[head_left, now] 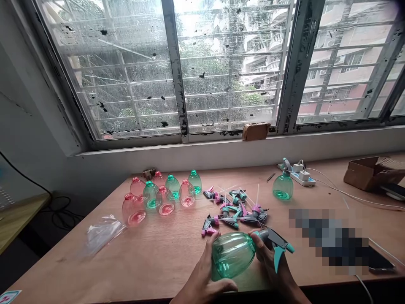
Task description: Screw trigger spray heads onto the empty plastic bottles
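Observation:
A clear green spray bottle [234, 255] lies tilted on its side between my hands, above the table's front edge. My left hand [207, 272] is wrapped around its rounded base. At the neck, my right hand [268, 256] grips the collar of a grey and teal trigger sprayer [276, 240], which sits on the bottle's mouth and points right. Just beyond my hands lies a pile of loose trigger sprayers [236, 209], grey with pink or teal parts and thin dip tubes. A green bottle with a sprayer fitted [283, 185] stands upright farther back on the right.
Several open pink bottles [166, 202] and green bottles [172, 186] stand at the back left. A clear plastic bag [106, 232] lies nearer. On the right are a power strip [302, 178], cables, a cardboard box [363, 174], a dark phone-like object [379, 259] and a blurred patch.

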`<action>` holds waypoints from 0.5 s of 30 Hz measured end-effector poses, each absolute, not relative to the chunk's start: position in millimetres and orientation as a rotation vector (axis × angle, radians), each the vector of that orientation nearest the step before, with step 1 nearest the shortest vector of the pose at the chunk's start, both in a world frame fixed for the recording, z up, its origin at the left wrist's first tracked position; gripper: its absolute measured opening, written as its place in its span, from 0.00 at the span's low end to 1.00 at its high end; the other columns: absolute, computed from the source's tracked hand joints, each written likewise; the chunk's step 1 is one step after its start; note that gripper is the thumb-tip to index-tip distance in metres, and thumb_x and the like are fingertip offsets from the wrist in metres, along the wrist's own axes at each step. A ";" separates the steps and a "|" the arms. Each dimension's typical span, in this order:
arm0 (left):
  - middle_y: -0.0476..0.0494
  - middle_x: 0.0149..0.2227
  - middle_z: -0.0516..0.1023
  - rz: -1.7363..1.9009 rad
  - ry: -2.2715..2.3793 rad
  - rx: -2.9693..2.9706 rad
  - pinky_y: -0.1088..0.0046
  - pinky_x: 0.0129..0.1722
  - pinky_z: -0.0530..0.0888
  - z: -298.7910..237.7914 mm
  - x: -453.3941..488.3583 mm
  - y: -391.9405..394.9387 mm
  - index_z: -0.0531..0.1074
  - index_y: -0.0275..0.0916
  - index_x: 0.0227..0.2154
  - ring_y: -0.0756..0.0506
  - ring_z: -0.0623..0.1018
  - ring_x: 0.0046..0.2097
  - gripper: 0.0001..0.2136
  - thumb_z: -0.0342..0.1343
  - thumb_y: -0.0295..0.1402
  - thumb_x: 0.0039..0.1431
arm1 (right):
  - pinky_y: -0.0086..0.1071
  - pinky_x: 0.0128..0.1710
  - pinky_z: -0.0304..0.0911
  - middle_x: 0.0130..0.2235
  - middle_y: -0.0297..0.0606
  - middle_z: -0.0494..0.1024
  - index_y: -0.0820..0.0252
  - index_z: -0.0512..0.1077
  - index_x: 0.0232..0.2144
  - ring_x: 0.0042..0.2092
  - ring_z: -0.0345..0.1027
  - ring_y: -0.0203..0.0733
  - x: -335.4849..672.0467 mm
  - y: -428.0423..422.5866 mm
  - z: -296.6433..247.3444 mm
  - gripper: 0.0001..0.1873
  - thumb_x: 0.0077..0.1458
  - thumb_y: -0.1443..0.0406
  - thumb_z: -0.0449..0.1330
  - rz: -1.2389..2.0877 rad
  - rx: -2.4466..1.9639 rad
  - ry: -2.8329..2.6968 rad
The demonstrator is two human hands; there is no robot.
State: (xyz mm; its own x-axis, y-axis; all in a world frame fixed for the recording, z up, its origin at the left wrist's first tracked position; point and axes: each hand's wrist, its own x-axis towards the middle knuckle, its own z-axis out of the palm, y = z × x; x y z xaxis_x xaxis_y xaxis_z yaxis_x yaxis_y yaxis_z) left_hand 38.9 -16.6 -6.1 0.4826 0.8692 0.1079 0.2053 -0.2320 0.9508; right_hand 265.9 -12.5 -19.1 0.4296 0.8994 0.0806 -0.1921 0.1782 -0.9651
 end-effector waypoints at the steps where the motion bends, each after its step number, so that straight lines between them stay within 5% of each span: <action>1: 0.36 0.75 0.55 0.823 0.891 1.691 0.47 0.74 0.49 -5.1 37.1 -16.2 0.49 0.47 0.73 0.28 0.52 0.75 0.47 0.66 0.55 0.57 | 0.34 0.27 0.66 0.25 0.36 0.73 0.58 0.74 0.22 0.28 0.65 0.42 266.4 -12.4 -20.4 0.27 0.42 0.43 0.74 0.927 -1.112 -0.795; 4: 0.35 0.75 0.52 0.825 0.878 1.609 0.47 0.74 0.45 -8.1 34.9 -13.1 0.47 0.45 0.73 0.32 0.49 0.76 0.41 0.51 0.59 0.67 | 0.34 0.28 0.67 0.27 0.38 0.75 0.59 0.75 0.23 0.30 0.67 0.44 266.8 -12.8 -20.5 0.28 0.42 0.41 0.73 0.988 -1.080 -0.790; 9: 0.28 0.76 0.47 0.808 0.973 1.754 0.43 0.74 0.45 -26.9 41.1 -7.7 0.35 0.44 0.75 0.26 0.47 0.76 0.65 0.76 0.51 0.45 | 0.34 0.29 0.68 0.28 0.38 0.75 0.59 0.77 0.26 0.31 0.68 0.44 266.1 -15.9 -12.9 0.28 0.41 0.42 0.74 1.036 -1.042 -0.780; 11: 0.27 0.76 0.46 0.788 0.976 1.762 0.42 0.73 0.45 -28.9 40.9 -6.6 0.35 0.44 0.74 0.25 0.47 0.76 0.69 0.78 0.52 0.40 | 0.34 0.31 0.69 0.30 0.39 0.76 0.59 0.77 0.27 0.32 0.69 0.46 266.3 -17.2 -12.2 0.27 0.41 0.43 0.75 1.041 -1.030 -0.781; 15: 0.30 0.75 0.52 0.829 0.845 1.589 0.45 0.74 0.45 -18.2 35.2 -5.8 0.45 0.44 0.73 0.31 0.50 0.76 0.47 0.54 0.64 0.61 | 0.33 0.28 0.66 0.29 0.37 0.74 0.58 0.76 0.27 0.31 0.66 0.44 267.4 -16.8 -16.2 0.23 0.43 0.47 0.76 1.036 -1.004 -0.783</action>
State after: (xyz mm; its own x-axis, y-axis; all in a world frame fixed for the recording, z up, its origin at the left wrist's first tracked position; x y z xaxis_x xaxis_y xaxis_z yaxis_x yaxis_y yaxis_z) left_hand 35.2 -5.8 -18.2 0.5005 0.8622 0.0784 0.0948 -0.1446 0.9849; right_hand 267.4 -16.8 -16.2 0.3299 0.9420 0.0619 -0.3173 0.1724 -0.9325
